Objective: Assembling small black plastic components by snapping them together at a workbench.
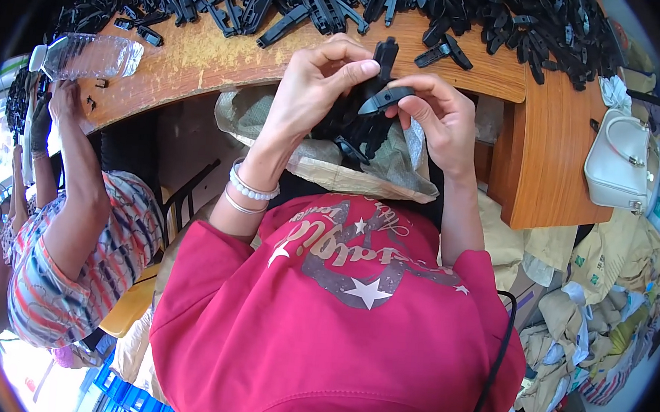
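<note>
Above an open woven sack (321, 173) at the table's edge, both my hands are raised close together. My left hand (320, 79) pinches a narrow black plastic piece (386, 54), which stands upright between thumb and fingers. Between the thumb and fingers of my right hand (441, 120) is a dark pointed plastic clip part (385, 101) with a small hole. The two pieces nearly meet; whether they touch or are joined, I cannot tell. More black plastic parts (365, 141) lie in the sack below, partly hidden by my hands.
Heaped black plastic parts (313, 6) line the back of the wooden table (196, 47). A clear plastic bottle (95, 57) lies at the left, near a co-worker's hand (66, 101). To the right are a white handbag (618, 169) and piled sacks (567, 322).
</note>
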Demonstrator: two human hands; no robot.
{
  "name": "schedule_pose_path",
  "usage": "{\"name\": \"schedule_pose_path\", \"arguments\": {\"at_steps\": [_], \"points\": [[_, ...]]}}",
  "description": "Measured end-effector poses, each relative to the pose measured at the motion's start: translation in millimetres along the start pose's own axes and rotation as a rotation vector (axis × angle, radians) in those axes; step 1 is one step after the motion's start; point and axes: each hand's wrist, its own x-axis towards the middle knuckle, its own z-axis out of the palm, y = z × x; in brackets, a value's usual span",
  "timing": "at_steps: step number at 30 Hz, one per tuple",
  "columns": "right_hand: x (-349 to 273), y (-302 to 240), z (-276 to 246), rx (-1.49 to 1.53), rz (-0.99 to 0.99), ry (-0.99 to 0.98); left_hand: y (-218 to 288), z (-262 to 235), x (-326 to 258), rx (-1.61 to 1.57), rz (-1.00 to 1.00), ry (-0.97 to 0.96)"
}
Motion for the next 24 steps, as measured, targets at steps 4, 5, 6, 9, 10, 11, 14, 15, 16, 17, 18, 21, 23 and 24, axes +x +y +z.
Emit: {"name": "schedule_pose_path", "arguments": {"at_steps": [4,5,6,9,10,11,14,15,16,17,18,21,23,24], "points": [[0.1,-4.8,1.2,-0.185,-0.094,0.092,22.8,6.1,-7.1,-0.075,-0.277,-0.033],[-0.9,-4.2,2.6,-0.188,-0.094,0.090,22.4,5.7,-7.2,0.067,-0.277,-0.043],[-2.7,-4.1,4.8,-0.225,-0.110,0.123,21.9,5.7,-8.1,0.065,-0.275,-0.041],[-7.0,-1.0,11.4,-0.211,-0.136,0.176,28.3,10.0,-15.3,0.221,-0.185,-0.156],[-8.4,0.5,13.3,-0.159,-0.146,0.198,26.0,11.6,-18.2,0.313,-0.101,-0.137],[-9.9,1.9,14.9,-0.135,-0.142,0.204,22.5,12.5,-20.9,0.404,-0.018,-0.117],[-11.1,8.6,16.0,-0.083,-0.177,0.225,27.3,12.7,-22.9,0.409,0.036,-0.128],[-11.2,6.4,18.4,-0.040,-0.178,0.259,29.8,12.1,-23.1,0.466,0.084,-0.149],[-11.4,4.0,20.2,0.003,-0.179,0.293,28.1,13.0,-25.3,0.465,0.082,-0.147],[-12.6,6.2,18.0,0.050,-0.160,0.258,24.7,15.2,-28.3,0.434,0.087,-0.110],[-12.3,7.5,15.6,0.051,-0.162,0.257,22.6,16.6,-29.3,0.406,0.093,-0.074],[-7.2,-1.6,15.9,-0.003,-0.179,0.253,23.6,11.4,-29.6,0.413,0.125,-0.095],[-1.9,-7.6,12.5,0.037,-0.119,0.213,26.2,10.7,-29.6,0.470,0.174,-0.124],[-3.5,-5.4,8.8,0.038,-0.120,0.211,25.7,10.3,-30.1,0.471,0.175,-0.122]]}}
